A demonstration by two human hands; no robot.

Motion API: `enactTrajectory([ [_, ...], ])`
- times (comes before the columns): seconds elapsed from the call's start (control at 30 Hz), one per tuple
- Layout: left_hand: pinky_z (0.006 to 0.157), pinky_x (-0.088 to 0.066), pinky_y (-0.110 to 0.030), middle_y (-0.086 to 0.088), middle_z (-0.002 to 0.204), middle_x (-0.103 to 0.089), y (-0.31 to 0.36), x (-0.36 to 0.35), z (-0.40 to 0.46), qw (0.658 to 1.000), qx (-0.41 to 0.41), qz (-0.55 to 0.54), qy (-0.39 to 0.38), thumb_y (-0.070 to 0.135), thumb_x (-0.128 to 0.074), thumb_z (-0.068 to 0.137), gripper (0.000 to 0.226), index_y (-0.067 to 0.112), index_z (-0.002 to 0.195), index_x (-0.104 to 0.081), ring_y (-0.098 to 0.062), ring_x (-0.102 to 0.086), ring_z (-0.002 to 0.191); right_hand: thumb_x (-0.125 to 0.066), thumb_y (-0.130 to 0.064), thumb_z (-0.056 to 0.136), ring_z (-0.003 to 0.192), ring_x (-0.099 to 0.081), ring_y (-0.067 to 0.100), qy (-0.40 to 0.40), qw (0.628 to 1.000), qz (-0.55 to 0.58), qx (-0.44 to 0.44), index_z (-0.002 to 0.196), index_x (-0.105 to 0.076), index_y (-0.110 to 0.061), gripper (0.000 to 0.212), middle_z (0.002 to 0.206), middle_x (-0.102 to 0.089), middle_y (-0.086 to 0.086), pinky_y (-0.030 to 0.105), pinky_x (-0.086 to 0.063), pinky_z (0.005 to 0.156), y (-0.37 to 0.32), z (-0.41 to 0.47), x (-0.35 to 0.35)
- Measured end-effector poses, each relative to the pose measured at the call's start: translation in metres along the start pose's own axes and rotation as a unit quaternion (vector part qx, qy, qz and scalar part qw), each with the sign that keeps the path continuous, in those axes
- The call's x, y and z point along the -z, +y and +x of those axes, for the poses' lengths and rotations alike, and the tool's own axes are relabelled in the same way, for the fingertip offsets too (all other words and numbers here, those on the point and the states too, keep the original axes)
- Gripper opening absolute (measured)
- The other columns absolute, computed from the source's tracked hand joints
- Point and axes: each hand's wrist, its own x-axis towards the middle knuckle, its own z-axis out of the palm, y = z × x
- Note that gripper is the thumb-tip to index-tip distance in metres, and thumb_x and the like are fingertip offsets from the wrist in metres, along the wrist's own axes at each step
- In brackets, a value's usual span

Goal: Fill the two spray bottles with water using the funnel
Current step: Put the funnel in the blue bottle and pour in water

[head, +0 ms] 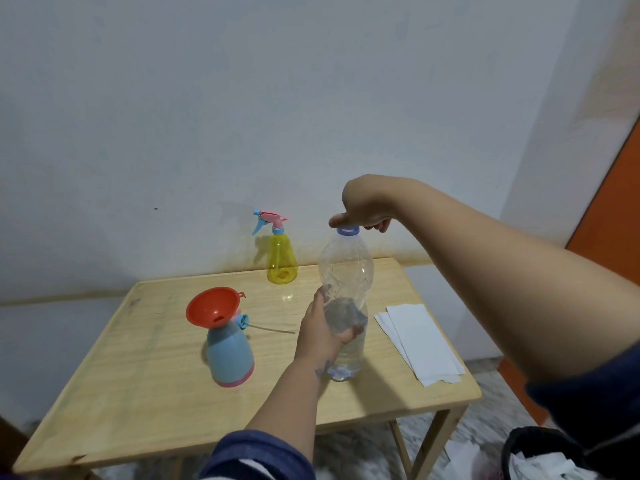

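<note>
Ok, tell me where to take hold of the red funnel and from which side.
Grip the red funnel by its wide rim, coming from above. It sits with its spout down in the neck of the blue spray bottle, tilted slightly, so the cone's rim is the only free part. The small tab on the far right edge also offers a pinch point. Lift straight up along the spout, probably steadying the bottle.
</note>
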Motion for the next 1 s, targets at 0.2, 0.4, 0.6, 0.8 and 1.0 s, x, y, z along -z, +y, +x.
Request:
enactTrajectory([
  [0.2, 0.104, -0.043, -0.037, 0.005, 0.143, -0.047, 0.000, 0.000, 0.000, 1.000, 0.006, -0.017, -0.004, 0.041, -0.088, 0.063, 0.103, 0.036, 0.144, -0.027, -0.018, -0.044, 0.131, -0.060, 0.000, 0.086, 0.087, -0.066, 0.022, 0.004, 0.996, -0.007, 0.092, 0.116, -0.064, -0.021, 0.037, 0.104, -0.066, 0.007, 0.022, -0.044, 0.060, 0.000, -0.011, 0.016],
  [0.4, 0.103, -0.043, -0.034, 0.009, 0.142, -0.045, -0.003, 0.003, -0.001, 1.000, -0.011, 0.008, -0.001, 0.040, -0.086, 0.065, 0.101, 0.036, 0.145, -0.026, -0.015, -0.045, 0.129, -0.060, -0.014, 0.086, 0.072, -0.060, 0.017, 0.083, 0.957, 0.274, 0.052, 0.106, -0.054, -0.014, 0.021, 0.087, -0.061, 0.003, 0.026, -0.049, 0.064, 0.032, -0.002, 0.005],
  [0.6, 0.100, -0.044, -0.031, 0.015, 0.142, -0.045, -0.009, 0.000, -0.004, 1.000, -0.020, 0.018, 0.006, 0.051, -0.083, 0.063, 0.101, 0.044, 0.144, -0.023, -0.010, -0.047, 0.128, -0.066, -0.010, 0.081, 0.086, -0.056, 0.017, 0.145, 0.906, 0.391, -0.068, 0.116, -0.056, -0.013, 0.037, 0.095, -0.065, 0.003, 0.022, -0.040, 0.073, 0.065, 0.039, -0.097],
  [0.8, 0.095, -0.047, -0.030, 0.018, 0.144, -0.044, -0.013, -0.001, -0.004, 0.997, -0.021, 0.067, 0.029, 0.064, -0.077, 0.061, 0.106, 0.044, 0.147, -0.019, -0.008, -0.047, 0.129, -0.063, -0.009, 0.083, 0.107, -0.061, 0.017, 0.052, 0.890, 0.432, -0.137, 0.124, -0.063, -0.004, 0.041, 0.121, -0.066, 0.009, 0.026, -0.044, 0.094, 0.057, 0.063, -0.242],
  [1.0, 0.087, -0.047, -0.025, 0.025, 0.138, -0.047, -0.015, -0.005, -0.004, 0.992, -0.031, 0.099, 0.066, 0.064, -0.078, 0.061, 0.098, 0.049, 0.142, -0.023, -0.002, -0.051, 0.123, -0.068, -0.019, 0.076, 0.109, -0.064, 0.018, 0.033, 0.846, 0.504, -0.169, 0.117, -0.068, -0.017, 0.040, 0.116, -0.069, -0.001, 0.033, -0.051, 0.097, 0.053, 0.077, -0.335],
])
